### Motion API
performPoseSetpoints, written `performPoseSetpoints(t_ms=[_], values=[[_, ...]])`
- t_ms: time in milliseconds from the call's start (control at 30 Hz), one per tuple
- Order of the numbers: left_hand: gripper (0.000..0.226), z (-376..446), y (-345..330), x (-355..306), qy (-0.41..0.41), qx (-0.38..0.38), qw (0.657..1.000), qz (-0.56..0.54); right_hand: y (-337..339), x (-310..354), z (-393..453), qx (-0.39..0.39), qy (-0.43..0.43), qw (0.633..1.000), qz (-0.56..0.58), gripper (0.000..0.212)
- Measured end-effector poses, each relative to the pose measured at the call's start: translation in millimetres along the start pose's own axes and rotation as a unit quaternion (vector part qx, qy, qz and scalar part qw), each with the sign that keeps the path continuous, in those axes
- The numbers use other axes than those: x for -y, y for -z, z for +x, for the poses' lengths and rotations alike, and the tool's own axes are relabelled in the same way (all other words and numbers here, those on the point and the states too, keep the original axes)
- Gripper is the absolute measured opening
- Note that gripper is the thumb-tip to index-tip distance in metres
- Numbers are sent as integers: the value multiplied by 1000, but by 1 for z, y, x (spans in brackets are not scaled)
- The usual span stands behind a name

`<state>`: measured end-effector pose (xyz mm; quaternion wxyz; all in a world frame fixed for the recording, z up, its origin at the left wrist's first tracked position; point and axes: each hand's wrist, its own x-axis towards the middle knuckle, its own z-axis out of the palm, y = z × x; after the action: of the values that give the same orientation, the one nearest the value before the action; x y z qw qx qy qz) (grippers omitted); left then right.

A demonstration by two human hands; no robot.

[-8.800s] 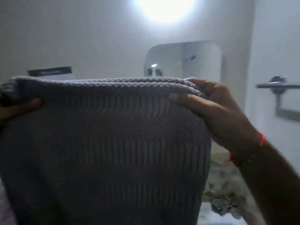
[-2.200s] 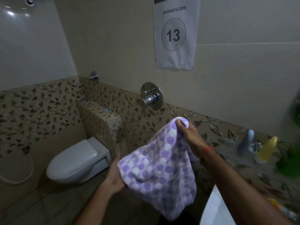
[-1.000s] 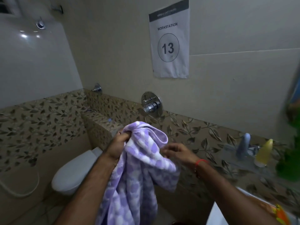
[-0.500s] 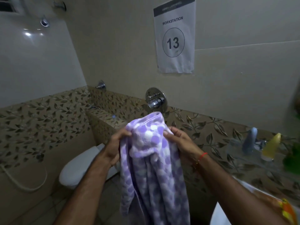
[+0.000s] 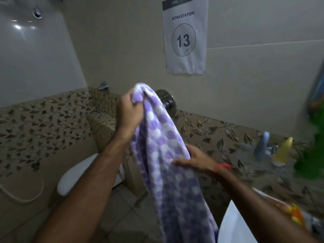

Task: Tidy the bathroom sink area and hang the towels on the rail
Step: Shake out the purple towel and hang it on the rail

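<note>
Left hand: my left hand [image 5: 128, 112] is fisted around the bunched top of the towel [image 5: 168, 165], holding it up in front of the wall.
Right hand: my right hand [image 5: 196, 159] lies against the towel's right edge lower down, thumb across the front; whether the fingers behind curl on the cloth, I cannot tell.
Towel: purple and white checked, hanging long from my left fist, lower end out of frame.
Obstruction: the towel's top covers part of the chrome wall valve [image 5: 168, 101].
Wall: a paper sign [image 5: 185, 35] reads WORKSTATION 13.
Ledge, right: a blue bottle [image 5: 262, 146] and a yellow bottle [image 5: 284, 151] stand near each other, blurred.
Below left: toilet [image 5: 77, 174], lid closed.
Bottom right: white sink rim [image 5: 231, 223].
</note>
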<state>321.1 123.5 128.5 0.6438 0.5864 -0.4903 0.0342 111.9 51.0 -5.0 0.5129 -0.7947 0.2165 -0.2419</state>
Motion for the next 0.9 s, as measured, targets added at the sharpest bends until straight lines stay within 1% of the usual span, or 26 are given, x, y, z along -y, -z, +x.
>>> performPoseSetpoints(t_ms=[33, 67, 133, 167, 200, 267, 300, 333, 367, 467, 533, 567, 600, 667, 733, 800, 833, 867, 900], values=[[21, 12, 5, -5, 10, -36, 999, -12, -1, -19, -10, 33, -39, 998, -26, 40], [22, 24, 10, -9, 21, -69, 997, -22, -3, -40, -19, 60, -71, 992, -80, 37], [21, 45, 18, -17, 30, -114, 993, -28, -6, -78, -32, 81, -132, 969, -190, 32], [23, 52, 20, -18, 27, -122, 992, -24, -8, -92, -36, 58, -157, 966, -198, 31], [29, 56, 21, -17, 19, -124, 992, -10, -8, -102, -39, 6, -175, 971, -162, 28], [35, 57, 21, -8, -1, -113, 992, 50, -2, -104, -40, -131, -167, 976, -48, 20], [32, 55, 21, 0, -5, -99, 990, 96, 6, -97, -36, -191, -151, 970, 1, 22], [28, 51, 21, 11, -5, -77, 986, 148, 17, -88, -30, -237, -138, 961, 27, 24], [24, 46, 22, 21, -7, -50, 979, 196, 29, -78, -23, -266, -142, 953, 26, 25], [23, 41, 32, 51, -33, 18, 959, 282, 73, -50, 0, -290, -191, 935, -76, 30], [38, 45, 49, 69, -35, 59, 950, 303, 105, -37, 9, -313, -188, 921, -138, 36], [42, 49, 61, 76, -19, 59, 949, 310, 122, -31, 11, -328, -182, 912, -167, 37], [43, 54, 74, 84, -2, 42, 947, 318, 136, -23, 13, -341, -178, 900, -206, 40], [37, 62, 96, 97, 24, 1, 951, 309, 159, -8, 14, -348, -173, 871, -301, 46], [36, 67, 108, 105, 27, -4, 961, 276, 173, 10, 15, -348, -156, 847, -370, 46], [35, 68, 110, 111, 33, -4, 964, 262, 180, 27, 16, -358, -137, 826, -413, 48], [33, 67, 109, 114, 39, -12, 963, 266, 183, 35, 18, -364, -130, 820, -423, 48], [30, 65, 109, 119, 45, -26, 959, 277, 185, 41, 21, -366, -124, 821, -419, 48], [28, 64, 107, 122, 44, -38, 955, 290, 188, 48, 24, -364, -120, 831, -403, 46]])
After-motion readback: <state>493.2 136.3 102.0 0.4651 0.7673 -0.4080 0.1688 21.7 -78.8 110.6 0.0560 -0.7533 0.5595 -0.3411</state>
